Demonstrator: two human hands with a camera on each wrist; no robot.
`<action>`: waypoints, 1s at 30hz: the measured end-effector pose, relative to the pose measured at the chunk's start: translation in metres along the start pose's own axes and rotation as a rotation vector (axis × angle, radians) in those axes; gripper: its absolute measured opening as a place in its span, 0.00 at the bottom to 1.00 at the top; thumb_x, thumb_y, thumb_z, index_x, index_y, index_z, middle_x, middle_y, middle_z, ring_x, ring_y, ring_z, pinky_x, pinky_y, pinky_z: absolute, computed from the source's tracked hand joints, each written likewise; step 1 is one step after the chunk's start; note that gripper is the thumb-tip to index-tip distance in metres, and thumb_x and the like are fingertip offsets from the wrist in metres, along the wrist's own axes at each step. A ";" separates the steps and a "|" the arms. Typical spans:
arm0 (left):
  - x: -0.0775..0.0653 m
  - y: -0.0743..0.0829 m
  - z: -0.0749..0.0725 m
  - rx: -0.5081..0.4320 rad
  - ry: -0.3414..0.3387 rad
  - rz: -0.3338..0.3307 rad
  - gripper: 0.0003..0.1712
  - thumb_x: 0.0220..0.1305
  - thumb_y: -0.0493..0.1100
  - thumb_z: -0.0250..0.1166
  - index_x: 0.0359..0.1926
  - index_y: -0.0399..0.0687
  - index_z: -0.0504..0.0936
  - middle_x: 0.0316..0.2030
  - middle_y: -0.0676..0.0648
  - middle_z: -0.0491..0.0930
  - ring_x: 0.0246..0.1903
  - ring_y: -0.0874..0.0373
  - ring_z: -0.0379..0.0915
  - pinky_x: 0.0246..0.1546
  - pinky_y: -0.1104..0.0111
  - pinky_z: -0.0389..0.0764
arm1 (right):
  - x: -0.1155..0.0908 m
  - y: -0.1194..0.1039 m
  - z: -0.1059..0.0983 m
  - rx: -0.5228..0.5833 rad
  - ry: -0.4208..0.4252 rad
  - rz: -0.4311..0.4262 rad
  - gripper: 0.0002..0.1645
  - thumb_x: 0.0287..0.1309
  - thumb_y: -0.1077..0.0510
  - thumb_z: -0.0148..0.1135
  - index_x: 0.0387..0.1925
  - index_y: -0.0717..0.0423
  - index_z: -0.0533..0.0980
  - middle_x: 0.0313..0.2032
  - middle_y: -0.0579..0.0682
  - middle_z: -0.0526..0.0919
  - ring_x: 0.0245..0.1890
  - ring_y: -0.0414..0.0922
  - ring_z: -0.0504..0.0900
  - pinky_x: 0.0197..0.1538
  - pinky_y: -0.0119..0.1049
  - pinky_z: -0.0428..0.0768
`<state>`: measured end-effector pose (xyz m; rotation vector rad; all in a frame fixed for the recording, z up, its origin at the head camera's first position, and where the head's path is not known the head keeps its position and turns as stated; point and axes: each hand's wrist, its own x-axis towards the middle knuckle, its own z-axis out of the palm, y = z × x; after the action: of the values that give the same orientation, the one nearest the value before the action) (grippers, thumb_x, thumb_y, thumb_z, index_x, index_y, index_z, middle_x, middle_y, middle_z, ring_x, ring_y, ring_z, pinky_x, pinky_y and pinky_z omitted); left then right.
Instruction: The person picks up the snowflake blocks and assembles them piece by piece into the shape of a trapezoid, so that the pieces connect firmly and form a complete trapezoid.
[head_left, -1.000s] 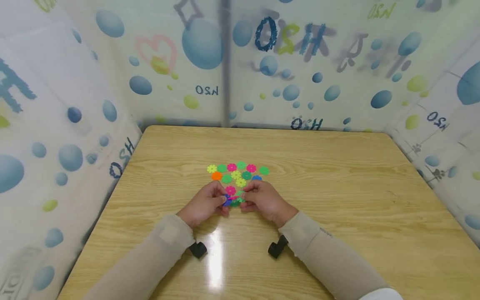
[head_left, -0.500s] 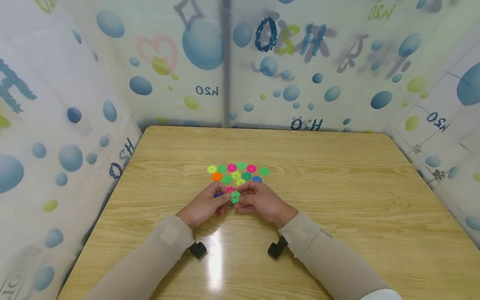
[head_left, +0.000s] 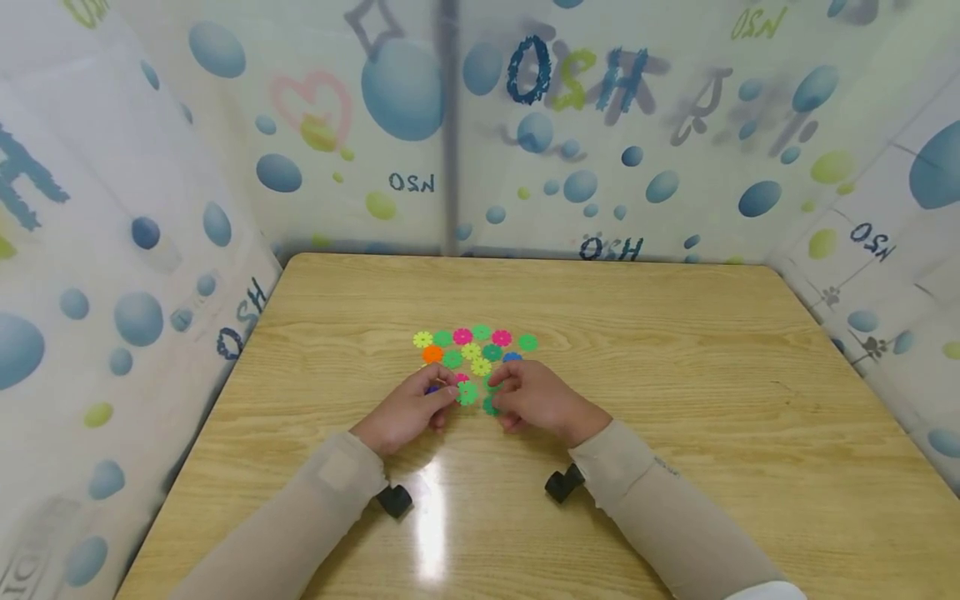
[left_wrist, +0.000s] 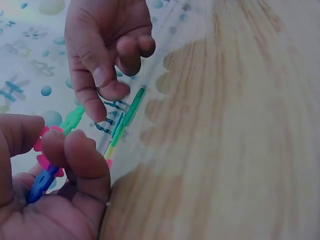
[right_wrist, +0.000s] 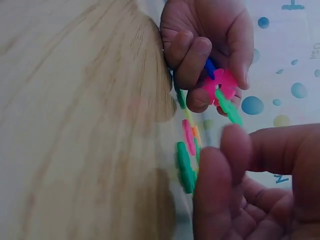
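Now the green disc (head_left: 467, 393) is joined, as it seems, to the pink disc (right_wrist: 222, 89), and the blue disc (right_wrist: 210, 68) sits on the other side of the pink one; this small chain is above the table, at your left fingertips. Your left hand (head_left: 405, 408) alone carries it, with thumb and fingers pinching around the pink and blue part, though which finger presses which disc is not possible to tell. Half a second ago your right hand (head_left: 546, 404) was at the edge of the green disc; since then it has moved off to the side, and the green disc has remained in the chain. For the work, this probably means that the joint holds without a second hand. Your right fingers are loosely bent, thumb and index apart, with nothing seen between them, near a dark green disc (right_wrist: 185, 167) lying on the table.

Farther out, more discs lie flat, among them the orange disc (head_left: 432, 354). The table (head_left: 675, 375) has a pale wood grain and carries a bright reflection (head_left: 430, 525). Behind it stand whitish walls (head_left: 697, 225), printed with blue and yellow-green bubbles and mirrored letters
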<state>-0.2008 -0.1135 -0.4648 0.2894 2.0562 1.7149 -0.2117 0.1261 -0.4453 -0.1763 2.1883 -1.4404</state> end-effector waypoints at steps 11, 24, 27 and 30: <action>0.000 0.000 -0.002 -0.002 -0.047 0.029 0.18 0.83 0.43 0.55 0.66 0.43 0.72 0.37 0.46 0.71 0.28 0.55 0.65 0.33 0.68 0.78 | -0.007 -0.005 0.002 -0.264 -0.037 -0.034 0.15 0.64 0.68 0.65 0.52 0.56 0.80 0.20 0.48 0.75 0.14 0.42 0.72 0.21 0.31 0.72; -0.001 0.002 -0.003 0.002 -0.082 0.038 0.20 0.84 0.45 0.52 0.70 0.44 0.72 0.28 0.50 0.66 0.27 0.56 0.62 0.33 0.67 0.78 | -0.007 -0.005 0.001 -0.477 0.013 -0.113 0.11 0.58 0.62 0.75 0.38 0.55 0.78 0.33 0.48 0.78 0.32 0.44 0.74 0.35 0.36 0.74; -0.001 0.002 -0.003 0.004 -0.085 0.032 0.20 0.85 0.45 0.52 0.70 0.45 0.73 0.27 0.51 0.65 0.27 0.56 0.61 0.33 0.66 0.78 | -0.007 -0.004 0.000 -0.439 -0.004 -0.118 0.11 0.59 0.63 0.75 0.36 0.55 0.77 0.30 0.48 0.78 0.28 0.44 0.76 0.32 0.35 0.75; -0.002 0.002 -0.004 0.006 -0.089 0.032 0.20 0.85 0.45 0.51 0.69 0.45 0.73 0.27 0.51 0.65 0.27 0.56 0.61 0.33 0.66 0.77 | -0.005 -0.002 -0.001 -0.318 -0.031 -0.116 0.10 0.60 0.65 0.72 0.37 0.57 0.77 0.27 0.49 0.77 0.23 0.43 0.77 0.28 0.34 0.76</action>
<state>-0.2012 -0.1169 -0.4623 0.3954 2.0034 1.6831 -0.2086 0.1281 -0.4411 -0.4395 2.4043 -1.1294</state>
